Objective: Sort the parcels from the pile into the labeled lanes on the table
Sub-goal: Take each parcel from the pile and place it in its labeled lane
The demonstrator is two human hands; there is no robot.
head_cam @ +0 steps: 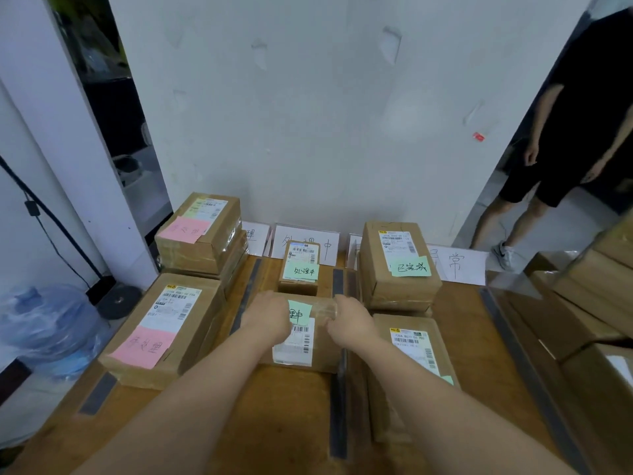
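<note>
i have both hands on a brown box (301, 341) in the middle lane of the bench (291, 423): my left hand (269, 317) lies fingers-down over its top left and my right hand (349, 318) curls over its top right edge, so each is closed on the box rather than hanging loose. to finish this well, i'd slide it straight forward between the two dark strips (337, 399) until it sits just behind the small box (299, 267), square to the lane and not overlapping a strip, then let go with both hands together. its green note (299, 311) is half covered by my left hand, but what shows matches the small box's green note, which reads 处理中, as does the white card (305, 243) at the wall. left-lane boxes carry pink notes (144, 346) i can't read clearly; the right-lane box (399, 264) says 已完成, and the far-right card (457, 264) ends in 常.
</note>
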